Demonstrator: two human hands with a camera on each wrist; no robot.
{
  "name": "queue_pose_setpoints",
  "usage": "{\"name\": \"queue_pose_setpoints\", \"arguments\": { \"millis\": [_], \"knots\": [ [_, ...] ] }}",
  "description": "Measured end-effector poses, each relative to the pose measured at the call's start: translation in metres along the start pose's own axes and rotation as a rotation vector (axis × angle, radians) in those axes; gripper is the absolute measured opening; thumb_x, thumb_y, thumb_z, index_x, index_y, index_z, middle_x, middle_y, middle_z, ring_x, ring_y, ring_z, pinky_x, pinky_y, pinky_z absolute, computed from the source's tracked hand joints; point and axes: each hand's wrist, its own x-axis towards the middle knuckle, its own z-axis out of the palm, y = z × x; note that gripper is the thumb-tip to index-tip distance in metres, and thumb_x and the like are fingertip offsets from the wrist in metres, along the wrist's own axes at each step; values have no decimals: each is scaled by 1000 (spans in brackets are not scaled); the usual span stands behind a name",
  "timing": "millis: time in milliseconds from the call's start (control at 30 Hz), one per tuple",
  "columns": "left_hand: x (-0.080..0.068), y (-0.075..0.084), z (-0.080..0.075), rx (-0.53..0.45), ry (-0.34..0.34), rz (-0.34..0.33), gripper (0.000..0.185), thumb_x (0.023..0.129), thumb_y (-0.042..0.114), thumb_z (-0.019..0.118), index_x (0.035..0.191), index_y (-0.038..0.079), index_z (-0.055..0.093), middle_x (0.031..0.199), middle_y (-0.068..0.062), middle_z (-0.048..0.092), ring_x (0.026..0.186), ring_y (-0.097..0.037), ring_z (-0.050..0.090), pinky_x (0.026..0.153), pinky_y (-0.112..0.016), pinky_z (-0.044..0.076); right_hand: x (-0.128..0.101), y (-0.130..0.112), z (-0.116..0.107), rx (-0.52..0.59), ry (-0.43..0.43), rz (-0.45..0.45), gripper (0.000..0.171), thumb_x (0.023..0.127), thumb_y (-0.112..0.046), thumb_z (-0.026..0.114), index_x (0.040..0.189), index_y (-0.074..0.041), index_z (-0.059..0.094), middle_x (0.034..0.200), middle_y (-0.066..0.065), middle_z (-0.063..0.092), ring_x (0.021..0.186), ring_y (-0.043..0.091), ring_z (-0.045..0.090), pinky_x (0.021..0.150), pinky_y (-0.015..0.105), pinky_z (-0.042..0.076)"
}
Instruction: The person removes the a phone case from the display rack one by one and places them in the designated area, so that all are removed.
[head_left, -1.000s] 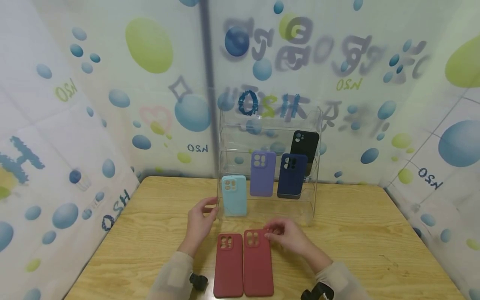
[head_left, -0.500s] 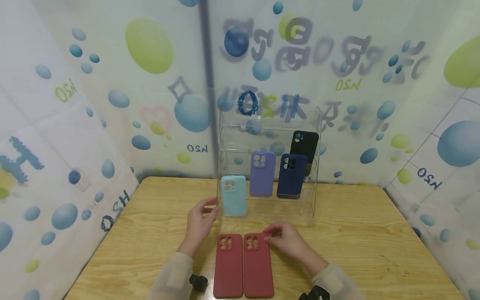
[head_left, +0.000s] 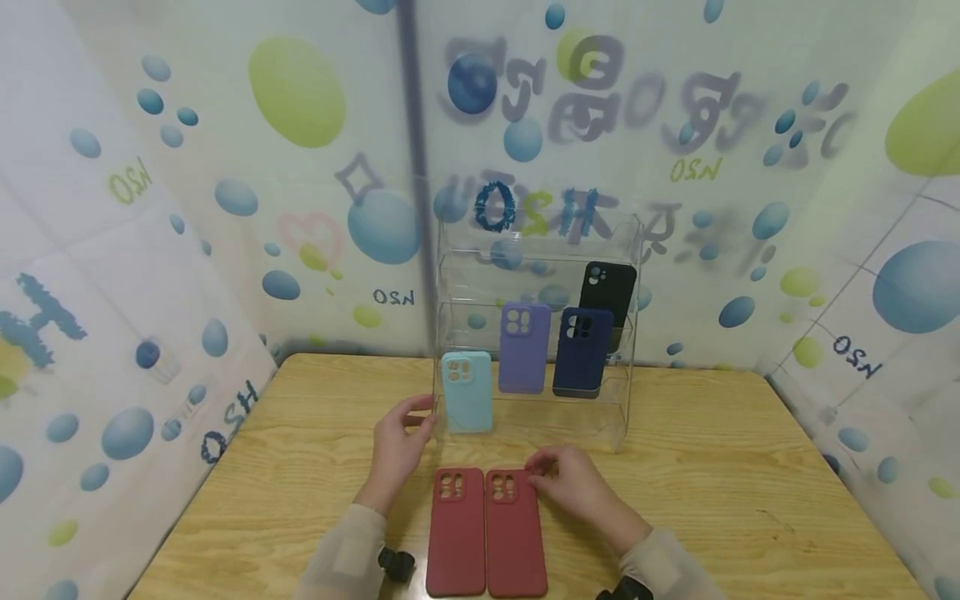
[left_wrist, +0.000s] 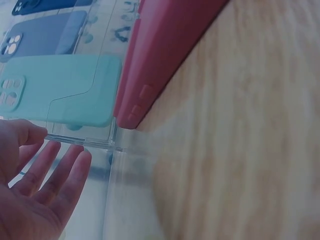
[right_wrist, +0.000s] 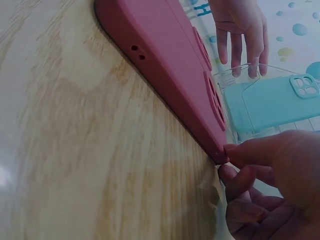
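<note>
Two dark red phone cases lie side by side on the table, camera cutouts toward the rack: a left case [head_left: 456,533] and a right case [head_left: 516,537]. With thumb and index finger my right hand [head_left: 573,483] pinches the top right corner of the right case; the right wrist view shows the fingertips at that corner [right_wrist: 220,156]. My left hand [head_left: 401,442] touches the left side of a clear stepped display rack [head_left: 558,425], its fingers fairly straight in the left wrist view. Just inside that side, a light blue phone case [head_left: 468,396] stands in the lowest tier.
Higher up, the rack holds a purple case [head_left: 523,350], a navy case [head_left: 581,358] and a black case [head_left: 617,287]. Beneath everything is a wooden table [head_left: 712,492]. A patterned curtain [head_left: 322,208] hangs close behind the rack and along both sides.
The right red case's top end has come down and toward me, level with the left one. My right hand moved slightly with it. My left hand stays at the rack.
</note>
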Motion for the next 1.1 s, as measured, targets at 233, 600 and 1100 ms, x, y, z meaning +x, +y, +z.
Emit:
{"name": "queue_pose_setpoints", "arguments": {
  "millis": [233, 600, 1100],
  "knots": [
    [2, -1, 2, 27, 45, 8, 27, 94, 8, 74, 121, 12, 74, 118, -9, 75, 97, -29, 72, 66, -22, 60, -1, -4, 2, -22, 8, 0, 11, 91, -8, 77, 102, -11, 77, 91, -3, 73, 86, 13, 66, 70, 27, 55],
    [4, 0, 4, 41, 54, 11, 25, 94, 9, 73, 118, 12, 74, 116, -8, 76, 95, -28, 73, 63, -22, 59, -2, 1, 4, -44, 30, -26, 10, 91, -10, 78, 100, -13, 77, 88, -6, 72, 81, 8, 63, 65, 23, 51],
    [3, 1, 1, 33, 31, 3, 26, 95, 10, 74, 121, 12, 73, 119, -10, 75, 98, -30, 72, 68, -23, 60, 8, -18, -9, -95, 92, -85, 16, 94, -8, 74, 110, -10, 76, 97, 0, 72, 61, 5, 54, 52, 23, 47]
  ]
}}
